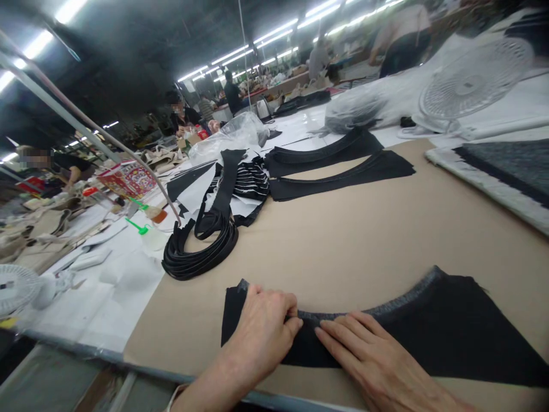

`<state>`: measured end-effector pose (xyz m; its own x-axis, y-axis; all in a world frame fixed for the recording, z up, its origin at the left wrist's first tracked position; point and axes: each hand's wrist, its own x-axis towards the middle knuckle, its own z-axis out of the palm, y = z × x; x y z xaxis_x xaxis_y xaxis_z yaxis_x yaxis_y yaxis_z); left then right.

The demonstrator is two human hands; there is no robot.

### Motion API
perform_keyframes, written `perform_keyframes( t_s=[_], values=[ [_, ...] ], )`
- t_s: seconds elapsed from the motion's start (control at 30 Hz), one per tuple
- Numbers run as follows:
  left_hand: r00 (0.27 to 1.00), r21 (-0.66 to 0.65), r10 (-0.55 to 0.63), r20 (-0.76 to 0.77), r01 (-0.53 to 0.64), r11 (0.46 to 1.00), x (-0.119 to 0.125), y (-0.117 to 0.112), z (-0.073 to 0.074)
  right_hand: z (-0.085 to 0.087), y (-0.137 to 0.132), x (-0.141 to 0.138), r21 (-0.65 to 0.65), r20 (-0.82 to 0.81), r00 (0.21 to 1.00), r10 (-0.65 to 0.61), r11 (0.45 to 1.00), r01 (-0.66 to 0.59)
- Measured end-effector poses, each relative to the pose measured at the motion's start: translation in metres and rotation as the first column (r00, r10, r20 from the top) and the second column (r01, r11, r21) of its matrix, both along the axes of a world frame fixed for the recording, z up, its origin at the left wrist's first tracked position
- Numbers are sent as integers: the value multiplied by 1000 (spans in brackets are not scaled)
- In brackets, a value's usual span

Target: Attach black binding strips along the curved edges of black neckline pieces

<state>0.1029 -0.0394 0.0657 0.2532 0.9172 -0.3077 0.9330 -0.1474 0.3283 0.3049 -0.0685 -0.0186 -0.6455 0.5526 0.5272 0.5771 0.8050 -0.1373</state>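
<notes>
A curved black fabric piece [446,326] lies flat near the front of the table, with a greyish, shiny strip along its concave upper edge. My left hand [268,317] is closed at that edge, thumb and curled fingers pinching the fabric left of the middle. Just to its right, my right hand [364,349] lies on the piece with its fingers stretched out and close together, fingertips near the curved edge. Both hands hide parts of the fabric beneath them.
Beige board [343,240] covers the table. Beyond my hands are a coil of black strips [201,257] and two stacks of curved black pieces [338,174]. Grey fabric [510,166] lies at right. A thin pole [158,183], glue bottles [148,234] and a white fan [472,86] stand farther off. Several people work behind.
</notes>
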Motion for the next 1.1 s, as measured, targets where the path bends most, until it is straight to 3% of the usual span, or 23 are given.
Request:
perform_keyframes(
  t_s=[0.17,0.3,0.5,0.73,0.9,1.1],
  values=[
    [987,-123,99,130,-83,989,10,7,5,-8,1,2,-65,-51,998,24,998,-27],
    [974,-216,102,203,-57,975,14,11,1,-5,1,3,-82,-70,997,19,996,-25],
    [972,-246,94,217,-39,968,13,4,3,-9,-1,6,-89,-74,997,8,996,-15],
    [994,-98,110,-1,-110,989,8,5,1,-11,0,8,-106,-92,996,11,994,-21],
    [984,-181,170,-52,-177,967,-5,7,-6,-9,0,8,-105,-96,995,12,994,-22],
    [974,-169,221,-43,-225,960,-11,12,-14,-9,1,8,-26,-122,993,3,1000,-6]
  ],
)
